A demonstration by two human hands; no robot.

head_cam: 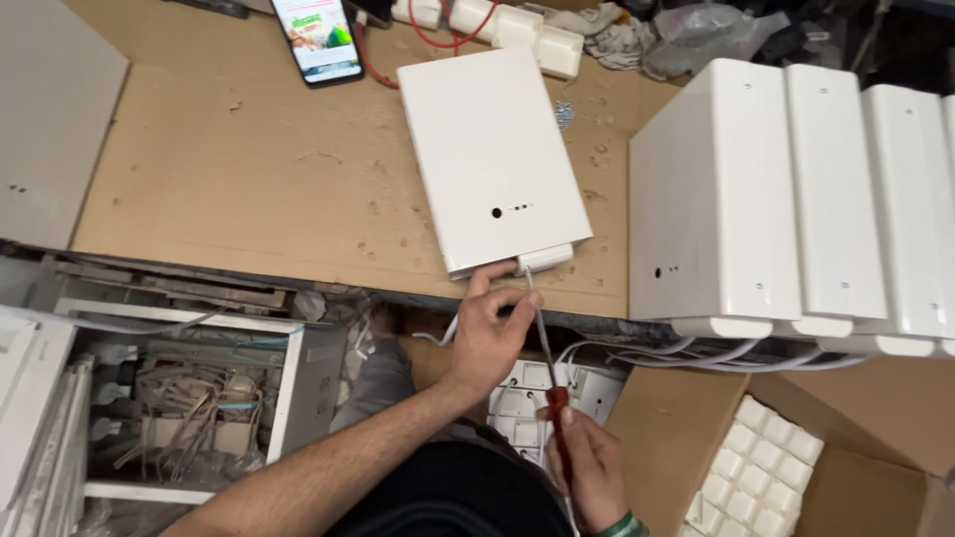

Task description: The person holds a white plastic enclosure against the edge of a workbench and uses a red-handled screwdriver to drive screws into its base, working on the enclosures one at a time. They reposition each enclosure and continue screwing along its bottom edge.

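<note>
Holding a screwdriver [546, 343] by its dark red handle, the right hand [589, 465] is curled tight around it, low in the picture, and the thin metal shaft points up to a small white end piece [545, 259] on a flat white box [491, 157]. The left hand [489, 333] has its fingers bent, with the fingertips [509, 298] pinching at the bottom lip of that box, close to the tip of the tool. The white box lies flat on the brown desk [249, 169], and its lower end sits right at the front edge of the desk. The box looks hard, smooth and a bit slippery, likely not very heavy, so it seems best held by its long sides or its bottom edge. The small end piece looks like thin plastic that could snap if pushed too hard. On the right side of the desk stand more white boxes [796, 189] in a row, touching each other. Near the back edge lies a phone [318, 38] with a bright green and white screen. Below the front right corner sits an open brown cardboard box [826, 467] holding a white tray of small squares [756, 477].
</note>
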